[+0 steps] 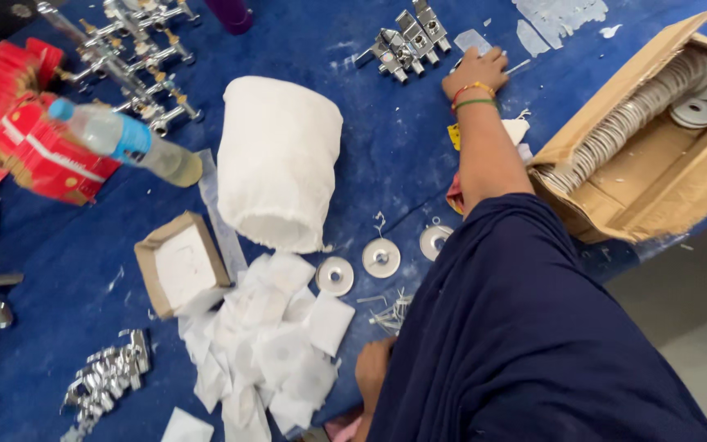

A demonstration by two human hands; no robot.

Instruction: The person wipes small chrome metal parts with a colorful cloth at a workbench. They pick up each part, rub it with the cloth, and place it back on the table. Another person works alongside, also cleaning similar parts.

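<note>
Arm stretched way out across the blue table (386,164), that's the right one, forearm nearly straight and pointing away from the body, bangles at the wrist. The right hand (475,72) lies palm down at the far end, fingers (493,57) curled loosely with their tips on a small clear plastic pouch (473,39). They're pressing or pinching at it, not fisted, and I can't tell if they've actually got a grip on it. Just left of that hand, almost touching, sits a cluster of chrome tap fittings (404,41).

The left hand (372,372) is down low near the table edge, mostly hidden behind the dark blue sleeve; it shows as a bent wrist and knuckles beside a heap of white paper squares (267,344). Can't tell what its fingers are doing.

Other stuff around: a white fabric roll (276,160) standing mid-table, three round metal discs (380,258) in a row below it, and an open cardboard box (656,172) of stacked metal discs to the right of the forearm. A plastic bottle (124,141) lies at the far left.
</note>
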